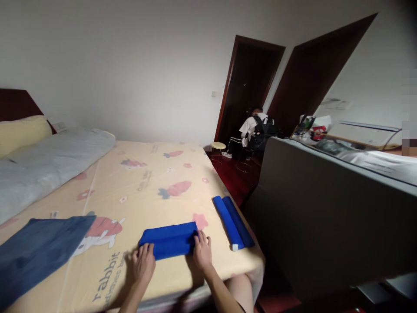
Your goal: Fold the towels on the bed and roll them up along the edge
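A bright blue cloth, which looks like a towel (169,240), lies folded into a flat strip on the bed near its front edge. My left hand (143,262) has its fingers curled on the near left corner of this towel. At the right end, my right hand (202,251) grips the towel's side edge, with its fingertips partly hidden. Further right, close to the bed's side, rest two narrow folded blue towels (232,224) side by side, one with a white tag. A dark grey-blue cloth (42,252) is spread flat to the left.
The bed (169,174) has a cream sheet with carrot and rabbit prints. A grey quilt (58,161) and yellow pillow (22,132) lie at the left. A dark grey panel (325,208) stands right of the bed. Near the doorway a person (256,128) sits by a stool (218,145).
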A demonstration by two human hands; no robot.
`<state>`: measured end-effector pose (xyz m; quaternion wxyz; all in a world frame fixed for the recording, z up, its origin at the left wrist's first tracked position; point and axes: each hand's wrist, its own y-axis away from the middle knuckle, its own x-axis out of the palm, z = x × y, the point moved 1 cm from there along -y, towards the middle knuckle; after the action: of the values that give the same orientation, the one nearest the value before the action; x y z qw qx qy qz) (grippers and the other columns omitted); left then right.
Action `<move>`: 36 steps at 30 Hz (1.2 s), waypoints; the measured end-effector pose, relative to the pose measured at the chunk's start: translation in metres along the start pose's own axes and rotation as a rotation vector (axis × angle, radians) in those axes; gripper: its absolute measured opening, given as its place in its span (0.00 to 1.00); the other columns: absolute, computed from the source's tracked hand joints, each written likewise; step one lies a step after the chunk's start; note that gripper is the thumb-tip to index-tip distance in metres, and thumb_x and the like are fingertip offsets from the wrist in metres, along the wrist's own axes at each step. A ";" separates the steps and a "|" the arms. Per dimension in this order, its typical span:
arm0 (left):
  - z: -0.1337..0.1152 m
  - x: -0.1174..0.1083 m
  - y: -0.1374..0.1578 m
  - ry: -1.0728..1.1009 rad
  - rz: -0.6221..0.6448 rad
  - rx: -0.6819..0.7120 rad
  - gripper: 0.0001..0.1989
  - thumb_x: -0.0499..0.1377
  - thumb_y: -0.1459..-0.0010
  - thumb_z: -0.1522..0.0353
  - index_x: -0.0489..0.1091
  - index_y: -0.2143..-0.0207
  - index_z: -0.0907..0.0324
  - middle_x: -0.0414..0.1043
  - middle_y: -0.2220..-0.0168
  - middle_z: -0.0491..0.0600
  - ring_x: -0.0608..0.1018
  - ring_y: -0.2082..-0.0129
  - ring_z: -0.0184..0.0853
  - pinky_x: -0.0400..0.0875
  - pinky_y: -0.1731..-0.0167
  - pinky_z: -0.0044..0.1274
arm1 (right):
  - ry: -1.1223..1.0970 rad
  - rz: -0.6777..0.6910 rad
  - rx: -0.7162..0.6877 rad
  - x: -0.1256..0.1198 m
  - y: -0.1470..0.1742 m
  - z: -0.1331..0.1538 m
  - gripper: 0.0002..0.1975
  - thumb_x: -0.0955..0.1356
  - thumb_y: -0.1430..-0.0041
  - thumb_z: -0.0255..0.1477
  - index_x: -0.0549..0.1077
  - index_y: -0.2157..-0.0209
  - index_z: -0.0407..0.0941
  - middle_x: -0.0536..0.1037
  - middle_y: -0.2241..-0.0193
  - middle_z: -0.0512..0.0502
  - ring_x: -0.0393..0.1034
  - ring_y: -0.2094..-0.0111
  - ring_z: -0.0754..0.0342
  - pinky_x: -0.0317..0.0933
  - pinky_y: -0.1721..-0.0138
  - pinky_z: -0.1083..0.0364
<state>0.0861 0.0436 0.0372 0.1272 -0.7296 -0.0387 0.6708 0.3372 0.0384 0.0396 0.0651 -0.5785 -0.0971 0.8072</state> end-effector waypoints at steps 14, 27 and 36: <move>0.032 0.034 -0.007 0.038 0.058 0.082 0.24 0.44 0.35 0.63 0.62 0.38 0.55 0.59 0.36 0.52 0.62 0.36 0.42 0.54 0.40 0.43 | -0.048 0.141 0.016 0.001 -0.013 -0.015 0.26 0.55 0.30 0.41 0.64 0.38 0.42 0.60 0.37 0.38 0.49 0.34 0.39 0.43 0.38 0.34; 0.004 0.030 -0.046 0.017 0.232 -0.017 0.29 0.41 0.34 0.57 0.53 0.34 0.55 0.48 0.32 0.51 0.54 0.32 0.41 0.53 0.38 0.41 | -0.073 0.268 0.023 0.012 -0.047 0.017 0.26 0.53 0.29 0.39 0.61 0.36 0.45 0.55 0.35 0.43 0.45 0.33 0.45 0.42 0.36 0.37; 0.016 0.032 -0.039 -0.005 -0.058 0.078 0.25 0.40 0.33 0.63 0.63 0.39 0.57 0.57 0.35 0.53 0.61 0.35 0.42 0.56 0.40 0.40 | 0.004 0.067 -0.030 0.014 -0.033 -0.004 0.26 0.54 0.29 0.37 0.60 0.36 0.42 0.52 0.34 0.38 0.46 0.33 0.42 0.44 0.37 0.37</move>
<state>0.0783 0.0905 0.0149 0.1749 -0.7211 -0.0339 0.6696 0.3367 0.0737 0.0330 0.0293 -0.5841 -0.0896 0.8062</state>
